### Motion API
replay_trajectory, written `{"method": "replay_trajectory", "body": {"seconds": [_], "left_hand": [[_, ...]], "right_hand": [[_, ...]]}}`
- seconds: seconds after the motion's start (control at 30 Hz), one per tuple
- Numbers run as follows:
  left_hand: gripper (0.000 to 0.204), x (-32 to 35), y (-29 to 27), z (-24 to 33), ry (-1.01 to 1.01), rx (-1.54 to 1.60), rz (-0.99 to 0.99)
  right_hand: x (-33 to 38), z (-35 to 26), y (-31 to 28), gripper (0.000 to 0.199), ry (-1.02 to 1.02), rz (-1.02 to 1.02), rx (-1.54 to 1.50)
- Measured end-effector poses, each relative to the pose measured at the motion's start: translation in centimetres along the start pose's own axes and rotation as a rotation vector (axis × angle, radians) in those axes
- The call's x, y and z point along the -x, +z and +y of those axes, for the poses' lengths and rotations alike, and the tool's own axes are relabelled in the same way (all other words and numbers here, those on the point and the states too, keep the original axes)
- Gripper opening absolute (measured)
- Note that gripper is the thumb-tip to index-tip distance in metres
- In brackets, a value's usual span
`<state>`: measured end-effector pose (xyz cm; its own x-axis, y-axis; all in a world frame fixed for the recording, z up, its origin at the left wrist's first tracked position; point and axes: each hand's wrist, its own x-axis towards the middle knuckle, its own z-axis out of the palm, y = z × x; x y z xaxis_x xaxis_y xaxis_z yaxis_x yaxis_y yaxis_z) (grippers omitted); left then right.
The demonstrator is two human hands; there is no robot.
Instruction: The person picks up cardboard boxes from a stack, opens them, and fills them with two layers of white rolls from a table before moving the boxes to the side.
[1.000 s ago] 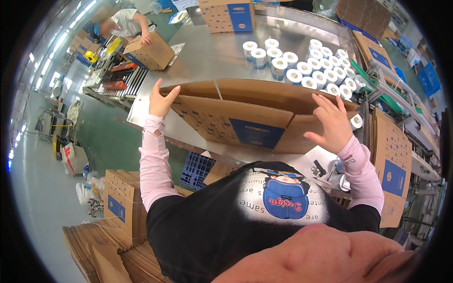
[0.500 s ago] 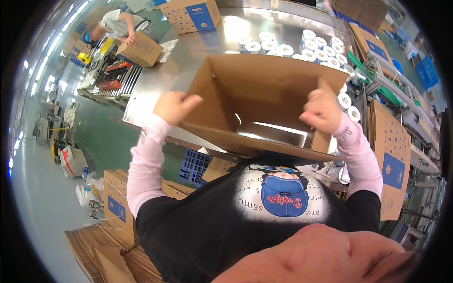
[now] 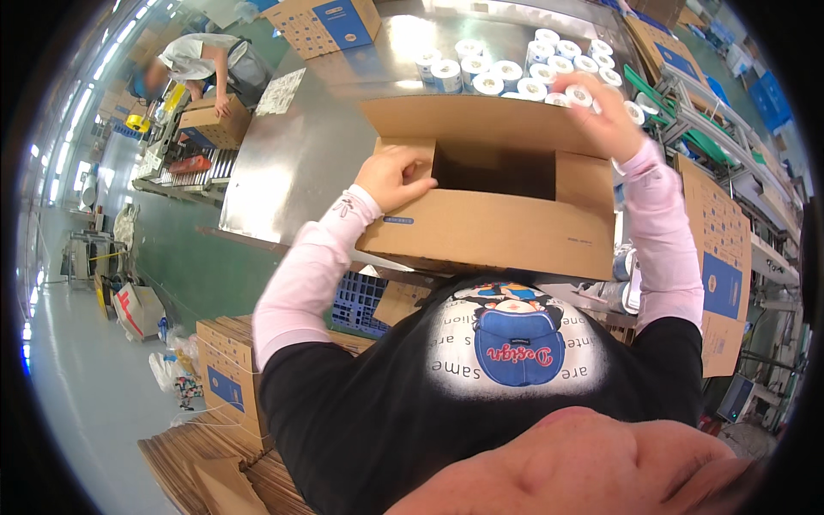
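A brown cardboard carton stands in front of me with its top facing up. Its narrow left and right flaps are folded inward, and a dark gap shows between them. The long near and far flaps stick outward. My left hand is curled over the carton's left end, fingers on the narrow flap and thumb beside the near flap. Over the far right corner, my right hand is raised with fingers apart, holding nothing. The carton's inside is too dark to make out.
Several white rolls stand on the metal table beyond the carton. A printed carton is at the back. Flat cardboard leans at right by a conveyor frame. Another person handles a carton on rollers at far left.
The carton's narrow flaps have folded inward, and it has turned more upright. My left hand moved right onto its left end; my right hand rose and its fingers spread.
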<state>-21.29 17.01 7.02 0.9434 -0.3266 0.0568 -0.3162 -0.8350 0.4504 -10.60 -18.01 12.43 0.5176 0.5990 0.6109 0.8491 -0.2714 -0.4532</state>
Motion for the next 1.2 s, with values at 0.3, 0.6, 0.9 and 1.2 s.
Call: {"method": "replay_trajectory", "body": {"seconds": [0.3,0.6,0.9,1.2], "left_hand": [[0.048,-1.1,5.5,-6.7,-0.488,0.879,1.101],[0.038,6.7,30.8,-9.4,-0.735,1.054,0.095],[0.056,6.9,-1.2,-8.6,-0.174,1.722,0.119],[0.051,-3.6,-1.0,11.6,0.066,0.685,-0.545]], "right_hand": [[9.6,-3.9,3.4,0.062,0.294,-0.434,0.582],[29.0,10.5,-8.1,0.045,0.800,0.062,0.543],[31.6,2.7,8.1,0.057,1.111,0.790,-1.200],[18.5,1.0,6.5,0.064,1.197,0.551,-1.081]]}}
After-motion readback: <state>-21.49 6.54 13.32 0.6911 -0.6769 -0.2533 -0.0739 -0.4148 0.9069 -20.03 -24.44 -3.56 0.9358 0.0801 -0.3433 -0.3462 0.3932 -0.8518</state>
